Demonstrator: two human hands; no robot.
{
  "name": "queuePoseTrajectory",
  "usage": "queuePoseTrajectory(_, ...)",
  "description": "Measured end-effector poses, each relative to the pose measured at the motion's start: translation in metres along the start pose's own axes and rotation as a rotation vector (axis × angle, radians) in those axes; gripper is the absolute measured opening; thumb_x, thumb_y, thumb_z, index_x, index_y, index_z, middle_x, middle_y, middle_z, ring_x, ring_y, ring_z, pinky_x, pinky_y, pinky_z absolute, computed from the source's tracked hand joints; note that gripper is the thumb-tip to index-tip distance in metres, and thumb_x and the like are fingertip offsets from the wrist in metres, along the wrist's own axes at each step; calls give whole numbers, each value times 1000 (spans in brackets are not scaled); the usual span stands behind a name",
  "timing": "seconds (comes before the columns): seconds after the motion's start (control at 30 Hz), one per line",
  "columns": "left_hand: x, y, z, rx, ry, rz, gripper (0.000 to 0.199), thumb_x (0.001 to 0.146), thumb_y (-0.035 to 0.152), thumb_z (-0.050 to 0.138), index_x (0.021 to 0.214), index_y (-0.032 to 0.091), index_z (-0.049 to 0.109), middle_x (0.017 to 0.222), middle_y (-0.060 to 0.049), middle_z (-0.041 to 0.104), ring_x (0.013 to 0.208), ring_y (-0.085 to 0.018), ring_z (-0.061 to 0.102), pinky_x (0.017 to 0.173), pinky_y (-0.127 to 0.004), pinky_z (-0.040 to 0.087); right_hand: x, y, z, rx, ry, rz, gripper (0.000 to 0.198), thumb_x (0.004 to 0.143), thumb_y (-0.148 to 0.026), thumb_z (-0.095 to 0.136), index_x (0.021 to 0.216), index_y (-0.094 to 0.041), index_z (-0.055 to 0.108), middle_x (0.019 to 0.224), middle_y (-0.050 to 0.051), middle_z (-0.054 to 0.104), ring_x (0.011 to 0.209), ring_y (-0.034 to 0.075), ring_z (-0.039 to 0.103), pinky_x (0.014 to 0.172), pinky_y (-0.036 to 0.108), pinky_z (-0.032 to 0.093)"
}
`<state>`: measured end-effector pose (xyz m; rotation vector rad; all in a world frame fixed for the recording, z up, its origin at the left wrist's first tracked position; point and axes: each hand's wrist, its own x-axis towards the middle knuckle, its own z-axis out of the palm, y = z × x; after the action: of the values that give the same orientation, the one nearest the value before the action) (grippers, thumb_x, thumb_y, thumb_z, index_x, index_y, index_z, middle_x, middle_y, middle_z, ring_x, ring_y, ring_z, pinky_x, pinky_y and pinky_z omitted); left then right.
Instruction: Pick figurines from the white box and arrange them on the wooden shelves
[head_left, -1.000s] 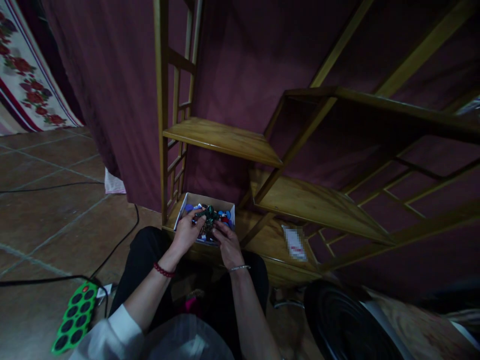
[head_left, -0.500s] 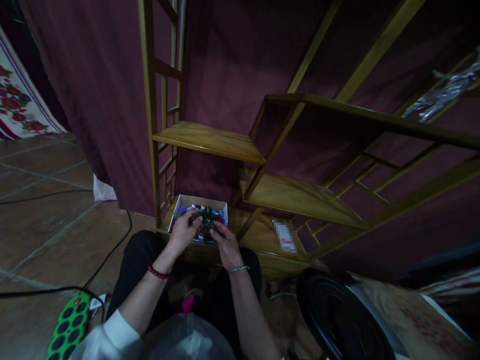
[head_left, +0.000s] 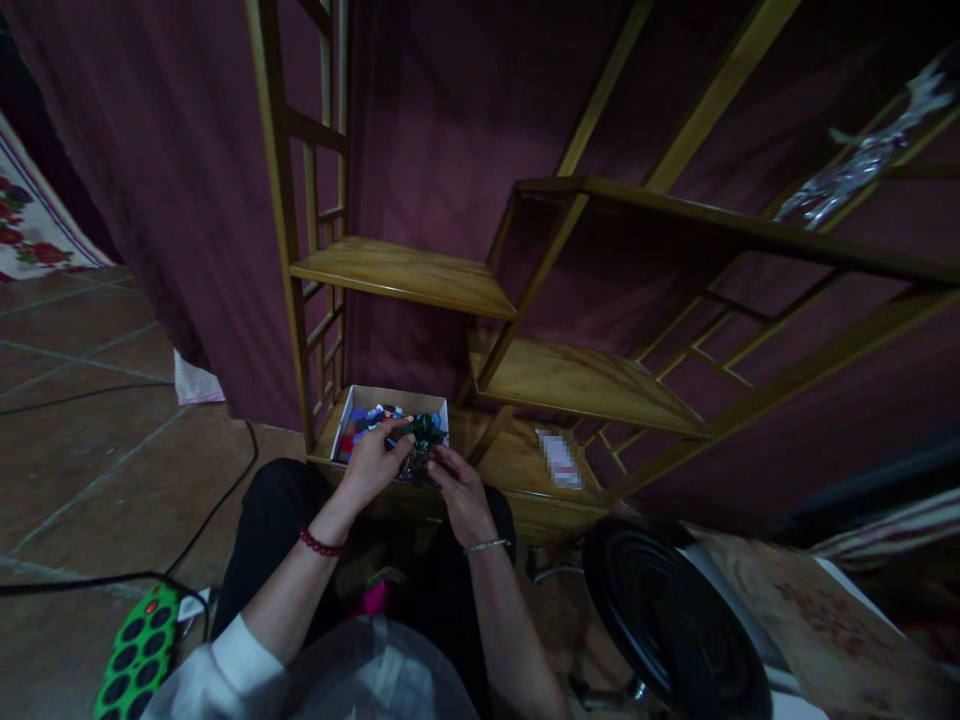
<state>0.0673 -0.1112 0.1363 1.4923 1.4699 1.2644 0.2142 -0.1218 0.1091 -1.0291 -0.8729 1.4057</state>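
Observation:
Between both my hands is a small dark green and brown figure-like toy (head_left: 426, 432), held over the front right of a white open box (head_left: 339, 430). My left hand (head_left: 373, 462) grips its left side between thumb and fingers. Its lower right side is pinched by the fingertips of my right hand (head_left: 461, 488). Several small blue, red and white pieces (head_left: 367, 418) lie in the box, partly hidden behind my left hand. The fine shape of the toy is too dark to make out.
The box stands on the lowest level of a wooden shelf unit (head_left: 405, 275). A blurred white packet (head_left: 561, 460) lies further right. A round black stool (head_left: 667, 610) is at my right, a green power strip (head_left: 139, 650) on the floor at left.
The toy and both hands have shifted slightly right relative to the box, uncovering more of the pieces on its left. The camera view has turned a little to the right.

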Motion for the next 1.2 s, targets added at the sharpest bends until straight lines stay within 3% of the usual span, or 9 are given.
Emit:
queuePoseTrajectory(0.7,-6,40,13,-51,-200,139,34,73,34,56,102,18,63,73,-3,64,71,-16,57,64,-25,45,-21,-25,-32,-10,34,-67,37,57,-29,76,92,-21,65,95,2,66,91,18,58,87,34,43)
queuePoseTrajectory(1.03,-2,59,23,-10,-321,234,35,76,31,49,107,19,61,92,-5,66,82,-16,58,71,-25,44,-30,-50,-42,-25,103,-99,40,51,-30,78,88,-20,67,94,4,67,91,20,58,85,36,44)
queuePoseTrajectory(1.2,0,67,32,18,-341,269,38,78,32,47,111,18,59,83,-4,66,69,-14,56,65,-24,43,-31,-57,-52,-37,105,-109,39,55,-31,77,91,-22,66,98,4,66,94,20,58,86,35,44)
